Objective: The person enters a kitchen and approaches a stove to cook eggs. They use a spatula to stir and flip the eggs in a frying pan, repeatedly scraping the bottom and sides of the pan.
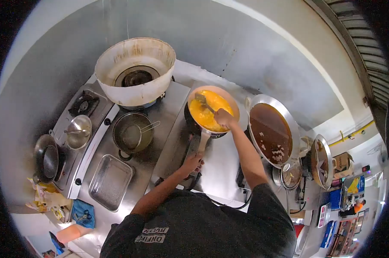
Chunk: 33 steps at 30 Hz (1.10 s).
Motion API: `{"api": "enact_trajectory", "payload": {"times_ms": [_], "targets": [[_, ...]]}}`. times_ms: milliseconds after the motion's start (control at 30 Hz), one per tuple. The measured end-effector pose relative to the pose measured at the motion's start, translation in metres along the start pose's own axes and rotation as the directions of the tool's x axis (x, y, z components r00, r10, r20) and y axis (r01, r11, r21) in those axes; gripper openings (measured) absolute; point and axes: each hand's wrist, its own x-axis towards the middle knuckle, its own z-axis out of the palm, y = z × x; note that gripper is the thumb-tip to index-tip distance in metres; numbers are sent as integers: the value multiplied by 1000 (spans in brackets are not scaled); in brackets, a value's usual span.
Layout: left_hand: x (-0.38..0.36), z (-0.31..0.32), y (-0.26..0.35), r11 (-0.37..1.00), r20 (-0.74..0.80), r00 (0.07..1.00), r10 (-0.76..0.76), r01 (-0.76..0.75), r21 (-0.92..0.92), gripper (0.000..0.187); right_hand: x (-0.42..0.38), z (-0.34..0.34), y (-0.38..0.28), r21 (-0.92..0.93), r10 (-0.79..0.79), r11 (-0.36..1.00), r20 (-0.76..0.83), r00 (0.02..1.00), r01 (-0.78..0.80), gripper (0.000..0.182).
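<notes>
Blue cloth (82, 218), one: near left, scissors (86, 213) on top. Rectangular metal tray (111, 182), one: on the steel surface (222, 165), left of the person. Left hand (193, 164), bare: fingers clamped on the pan's pale handle (204, 142). Dark pot (121, 131), one: beyond the tray, wire strainer (131, 136) inside. Frying pan (233, 101), one: ahead of the person, handle toward the body, holding yellow liquid (208, 119). Right hand (224, 118), bare: above the pan, fingers closed around a spatula (201, 99), blade in the liquid. Wide metal pan (295, 135), one: right of the frying pan, brown liquid (267, 122), pale bits near its close edge. Large pale ring (136, 95), stained: far left, around a burner (136, 78).
</notes>
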Motion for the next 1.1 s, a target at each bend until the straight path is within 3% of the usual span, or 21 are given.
{"api": "enact_trajectory", "payload": {"times_ms": [33, 67, 100, 167, 200, 267, 300, 367, 433, 467, 533, 567, 600, 700, 867, 1100], "targets": [[-6, 3, 8, 1000, -30, 1000, 1, 0, 27, 28, 18, 2, 11, -424, -351, 822, 146, 925, 379, 19], [-8, 3, 10, 1000, -33, 999, 3, -2, 24, 28, 32, 3, 20, -674, -547, 353, 414, 727, 649, 19], [-10, 4, 10, 1000, -41, 999, 6, -6, 3, 28, 38, 2, 25, -673, -546, 352, 417, 726, 651, 19], [-8, 3, 6, 1000, -46, 999, 9, -9, -20, 28, 49, -1, 39, -833, -559, 266, 276, 782, 485, 22], [-4, 0, 2, 1000, -14, 1000, 3, -3, -19, 28, 56, -5, 49, -833, -557, 266, 277, 783, 484, 22], [8, -4, -8, 1000, 19, 1000, 0, 0, -20, 29, 72, -20, 77, -759, -521, 454, 198, 830, 467, 20], [14, -5, -15, 999, 7, 999, 34, -34, -14, 29, 69, -33, 92, -761, -520, 451, 201, 830, 467, 20], [20, -6, -21, 997, -4, 998, 70, -70, -15, 28, 57, -54, 113, -685, -648, 541, 31, 761, 488, 18], [22, -8, -25, 999, 21, 999, 25, -24, -36, 29, -45, -99, 12, -545, -280, 800, 33, 960, 252, 24], [14, -4, -15, 999, 26, 999, 24, -23, -37, 29, -100, -122, -42, -499, -77, 863, 32, 996, 83, 27], [-12, 5, 14, 998, -84, 994, -64, 63, -19, 28, -96, -129, -29, -598, -18, 799, 79, 997, 62, 29], [-7, 3, 8, 998, -79, 995, -66, 65, -15, 28, -94, -131, -22, -688, 44, 724, 121, 992, 52, 31], [2, -1, -1, 997, -36, 998, -53, 51, -52, 27, -96, -126, -12, -724, -29, 685, 86, 996, 82, 30], [6, -2, -6, 995, -7, 999, -47, 46, -91, 26, -134, -116, -47, -767, 28, 641, 61, 998, 29, 29], [4, -1, -6, 995, -37, 999, -22, 18, -96, 26, -133, -89, -43, -780, 34, 626, 33, 999, 4, 26], [6, -5, -11, 997, -22, 1000, -14, 12, -79, 28, -96, -45, -4, -784, -67, 615, -158, 985, -84, 19]]}}
